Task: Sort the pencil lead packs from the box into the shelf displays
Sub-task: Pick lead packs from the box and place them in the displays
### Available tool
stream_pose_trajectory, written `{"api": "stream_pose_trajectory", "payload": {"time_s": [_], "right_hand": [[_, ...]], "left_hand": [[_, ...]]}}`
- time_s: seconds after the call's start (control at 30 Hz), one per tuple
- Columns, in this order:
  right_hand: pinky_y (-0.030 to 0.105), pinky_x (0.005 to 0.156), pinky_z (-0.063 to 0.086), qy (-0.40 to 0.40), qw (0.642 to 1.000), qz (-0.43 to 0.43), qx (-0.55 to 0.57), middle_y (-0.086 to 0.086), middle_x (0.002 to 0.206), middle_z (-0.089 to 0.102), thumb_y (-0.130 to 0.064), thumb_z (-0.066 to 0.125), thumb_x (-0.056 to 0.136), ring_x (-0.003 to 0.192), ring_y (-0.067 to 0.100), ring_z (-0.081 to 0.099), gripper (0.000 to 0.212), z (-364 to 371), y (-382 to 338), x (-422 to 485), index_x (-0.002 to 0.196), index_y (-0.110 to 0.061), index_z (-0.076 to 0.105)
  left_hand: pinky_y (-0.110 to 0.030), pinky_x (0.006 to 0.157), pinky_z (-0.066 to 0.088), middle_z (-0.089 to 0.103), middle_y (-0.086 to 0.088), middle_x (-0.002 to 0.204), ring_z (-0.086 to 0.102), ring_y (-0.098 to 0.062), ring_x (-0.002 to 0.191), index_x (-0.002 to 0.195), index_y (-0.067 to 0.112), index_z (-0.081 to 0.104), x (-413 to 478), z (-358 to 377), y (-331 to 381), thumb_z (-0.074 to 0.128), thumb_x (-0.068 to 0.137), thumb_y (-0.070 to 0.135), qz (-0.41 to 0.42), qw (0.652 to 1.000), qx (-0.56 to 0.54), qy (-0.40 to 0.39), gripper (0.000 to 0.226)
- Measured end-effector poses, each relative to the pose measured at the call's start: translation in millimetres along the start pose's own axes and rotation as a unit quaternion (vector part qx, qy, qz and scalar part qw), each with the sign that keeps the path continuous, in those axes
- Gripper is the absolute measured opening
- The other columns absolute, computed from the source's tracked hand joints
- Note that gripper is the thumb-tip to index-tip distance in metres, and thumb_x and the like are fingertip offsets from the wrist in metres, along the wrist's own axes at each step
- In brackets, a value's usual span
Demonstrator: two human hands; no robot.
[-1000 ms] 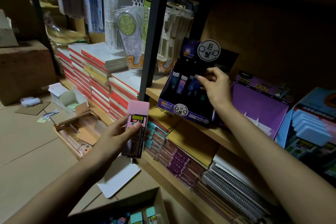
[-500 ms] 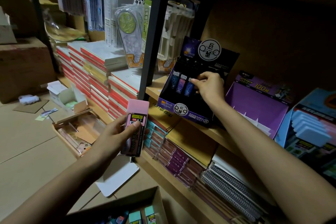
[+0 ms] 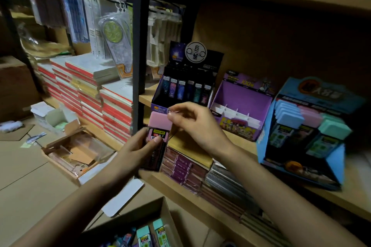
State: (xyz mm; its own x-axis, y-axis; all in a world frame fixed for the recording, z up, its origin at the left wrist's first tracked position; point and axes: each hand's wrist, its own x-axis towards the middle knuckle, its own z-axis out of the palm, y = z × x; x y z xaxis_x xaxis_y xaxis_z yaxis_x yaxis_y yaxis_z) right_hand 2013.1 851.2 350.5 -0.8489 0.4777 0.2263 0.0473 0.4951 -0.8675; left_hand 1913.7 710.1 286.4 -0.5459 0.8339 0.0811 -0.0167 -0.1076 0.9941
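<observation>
Two forearms rise to mid-frame, where the left hand (image 3: 138,149) curls fingers and thumb round the pink lead pack (image 3: 160,122) while the right hand (image 3: 195,124) pinches its cap's upper-right corner, above a label reading "2B 0.7".

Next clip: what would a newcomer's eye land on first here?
The pink lead pack at the centre, gripped by the left hand while the right hand pinches its top corner. To the right, on the shelf, a bright blue display holds blue, pink and teal packs. A dark display with a row of packs stands behind the hands.
</observation>
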Motion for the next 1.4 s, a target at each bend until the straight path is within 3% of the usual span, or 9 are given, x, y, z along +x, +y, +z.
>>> {"api": "stream_pose_trajectory", "payload": {"time_s": [0.2,0.33,0.5,0.6,0.73,0.87,1.03,1.3,1.4], "right_hand": [[0.031,0.078,0.053,0.056,0.998,-0.021,-0.013,-0.003,0.082,0.062,-0.002,0.063,0.085,0.08,0.01,0.058,0.015,-52,-1,-45,0.091,-0.017,0.062],[0.025,0.071,0.053,0.143,0.988,-0.029,-0.042,-0.001,0.081,0.063,-0.001,0.065,0.084,0.073,0.01,0.06,0.023,-120,1,-75,0.082,-0.024,0.061],[0.019,0.072,0.049,0.279,0.955,-0.036,-0.092,0.005,0.089,0.064,0.002,0.064,0.083,0.076,0.008,0.058,0.017,-209,4,-108,0.09,-0.013,0.064],[0.011,0.067,0.048,0.312,0.936,-0.035,-0.156,0.007,0.093,0.064,-0.002,0.064,0.085,0.079,0.01,0.059,0.014,-246,8,-119,0.098,-0.007,0.065],[0.009,0.068,0.043,0.308,0.92,-0.027,-0.242,-0.005,0.088,0.061,-0.007,0.064,0.085,0.078,0.001,0.054,0.013,-265,22,-116,0.098,-0.01,0.065],[0.02,0.078,0.045,0.288,0.918,-0.039,-0.271,-0.004,0.093,0.063,-0.01,0.065,0.085,0.088,0.009,0.057,0.012,-265,38,-109,0.096,-0.012,0.066],[0.001,0.069,0.04,0.251,0.92,-0.042,-0.299,-0.006,0.094,0.064,-0.012,0.067,0.084,0.086,0.006,0.057,0.016,-258,56,-104,0.1,-0.013,0.068],[0.003,0.066,0.042,0.262,0.926,-0.043,-0.267,-0.004,0.091,0.065,-0.012,0.067,0.084,0.083,0.007,0.058,0.016,-259,66,-99,0.099,-0.013,0.069],[0.003,0.067,0.043,0.253,0.929,-0.041,-0.266,-0.004,0.089,0.065,-0.011,0.067,0.084,0.078,0.002,0.057,0.015,-261,65,-97,0.099,-0.013,0.07]], "left_hand": [[-0.03,0.075,0.058,0.069,-0.001,0.106,0.067,-0.013,0.098,0.111,0.025,0.057,-3,79,22,0.052,0.085,0.026,0.026,0.997,0.028,-0.065,0.026],[-0.029,0.082,0.053,0.064,-0.011,0.109,0.063,-0.021,0.1,0.113,0.008,0.053,11,131,31,0.06,0.085,0.01,0.079,0.991,0.081,-0.067,0.029],[-0.039,0.092,0.049,0.057,-0.008,0.122,0.056,-0.017,0.111,0.116,0.01,0.052,44,179,13,0.07,0.082,0.018,0.125,0.968,0.208,-0.069,0.039],[-0.027,0.087,0.043,0.054,-0.005,0.126,0.053,-0.017,0.116,0.121,0.009,0.051,58,204,-7,0.072,0.081,0.021,0.117,0.965,0.227,-0.063,0.047],[-0.025,0.086,0.043,0.053,-0.005,0.128,0.053,-0.017,0.115,0.124,0.008,0.049,64,223,-25,0.075,0.078,0.021,0.107,0.965,0.228,-0.076,0.054],[-0.028,0.09,0.048,0.057,-0.006,0.125,0.058,-0.015,0.108,0.122,0.008,0.051,67,230,-33,0.074,0.079,0.016,0.111,0.963,0.233,-0.072,0.049],[-0.025,0.085,0.048,0.059,-0.004,0.121,0.059,-0.014,0.103,0.117,0.011,0.054,68,232,-37,0.073,0.08,0.014,0.124,0.964,0.231,-0.045,0.041],[-0.021,0.083,0.046,0.059,-0.002,0.12,0.057,-0.011,0.106,0.116,0.013,0.053,71,229,-39,0.073,0.079,0.016,0.118,0.969,0.211,-0.06,0.042],[-0.026,0.086,0.048,0.06,-0.004,0.12,0.058,-0.014,0.107,0.117,0.011,0.053,72,227,-39,0.074,0.079,0.017,0.108,0.971,0.203,-0.067,0.043]]}}
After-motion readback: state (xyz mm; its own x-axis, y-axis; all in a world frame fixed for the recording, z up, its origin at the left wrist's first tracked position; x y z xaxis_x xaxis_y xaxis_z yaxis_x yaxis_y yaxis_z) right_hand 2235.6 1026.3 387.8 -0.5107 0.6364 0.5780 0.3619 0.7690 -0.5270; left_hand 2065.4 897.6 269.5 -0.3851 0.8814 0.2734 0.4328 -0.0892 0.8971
